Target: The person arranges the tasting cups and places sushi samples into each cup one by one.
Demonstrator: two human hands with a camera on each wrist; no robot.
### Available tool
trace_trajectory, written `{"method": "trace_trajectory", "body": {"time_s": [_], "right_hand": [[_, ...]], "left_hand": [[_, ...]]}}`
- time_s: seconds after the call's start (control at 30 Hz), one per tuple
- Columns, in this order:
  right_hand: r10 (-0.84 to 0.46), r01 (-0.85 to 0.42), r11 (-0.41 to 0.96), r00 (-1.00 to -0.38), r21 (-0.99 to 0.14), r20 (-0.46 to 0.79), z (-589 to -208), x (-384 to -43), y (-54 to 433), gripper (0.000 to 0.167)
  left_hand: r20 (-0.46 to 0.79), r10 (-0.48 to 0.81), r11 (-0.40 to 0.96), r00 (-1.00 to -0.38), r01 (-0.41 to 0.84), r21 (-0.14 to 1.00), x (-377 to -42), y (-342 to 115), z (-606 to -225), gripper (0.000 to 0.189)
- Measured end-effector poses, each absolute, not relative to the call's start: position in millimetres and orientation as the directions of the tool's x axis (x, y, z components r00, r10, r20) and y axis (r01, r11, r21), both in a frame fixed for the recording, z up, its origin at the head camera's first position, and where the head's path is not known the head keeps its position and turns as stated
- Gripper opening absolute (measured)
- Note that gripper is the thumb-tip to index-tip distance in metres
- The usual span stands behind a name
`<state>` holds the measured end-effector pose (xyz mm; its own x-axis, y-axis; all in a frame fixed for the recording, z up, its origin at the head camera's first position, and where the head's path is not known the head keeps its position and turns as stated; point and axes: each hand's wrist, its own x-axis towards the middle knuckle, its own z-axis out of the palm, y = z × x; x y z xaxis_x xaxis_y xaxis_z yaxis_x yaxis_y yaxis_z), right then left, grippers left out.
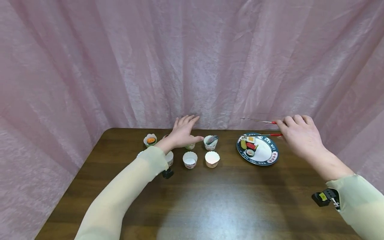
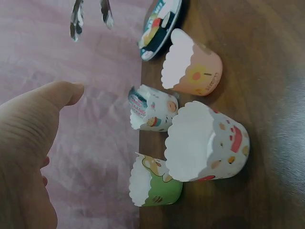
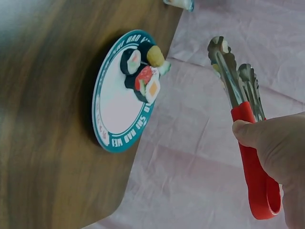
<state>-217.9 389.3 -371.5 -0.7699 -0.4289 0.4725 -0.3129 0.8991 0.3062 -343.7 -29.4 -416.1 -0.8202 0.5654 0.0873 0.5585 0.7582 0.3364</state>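
My right hand [image 1: 301, 137] grips a pair of metal tongs [image 3: 244, 112] by their red handles, above and beside the plate's right side. The tong tips stand apart, pointing left; a small pale patch shows at one tip, and I cannot tell what it is. The oval plate [image 1: 265, 150] with a dark lettered rim carries several sushi pieces [image 1: 250, 145] on its left part. My left hand [image 1: 183, 132], fingers spread and holding nothing, hovers over the paper cups. Close by it are a green cup [image 2: 162, 191] and a white cup [image 1: 211, 142] with a dark, silvery piece inside.
In the front row stand a white patterned cup [image 1: 190, 160] and an orange one [image 1: 212, 159]. A cup [image 1: 150, 140] at the far left holds an orange-topped piece. The left arm partly hides other cups. A pink curtain [image 1: 192, 66] hangs behind the wooden table [image 1: 228, 200].
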Motion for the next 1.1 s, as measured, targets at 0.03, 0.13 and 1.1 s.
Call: {"method": "trace_trajectory", "body": {"time_s": [0.03,0.13,1.1], "right_hand": [[-0.425,-0.311,0.901,-0.768,0.302,0.478,-372.2,-217.2,391.2,0.054],[-0.413,-0.304,0.908,-0.771,0.290,0.485,-374.5,-214.2,397.2,0.055],[-0.336,-0.248,0.941,-0.779,0.232,0.530,-403.0,-164.9,455.1,0.059]], "left_hand": [[0.092,0.567,0.756,-0.819,0.561,0.337,-340.7,-31.9,-414.9,0.094],[0.123,0.574,0.739,-0.810,0.576,0.350,-331.1,-39.2,-410.4,0.091],[0.422,0.522,0.630,-0.742,0.668,0.395,-256.4,-124.4,-407.9,0.070]]}}
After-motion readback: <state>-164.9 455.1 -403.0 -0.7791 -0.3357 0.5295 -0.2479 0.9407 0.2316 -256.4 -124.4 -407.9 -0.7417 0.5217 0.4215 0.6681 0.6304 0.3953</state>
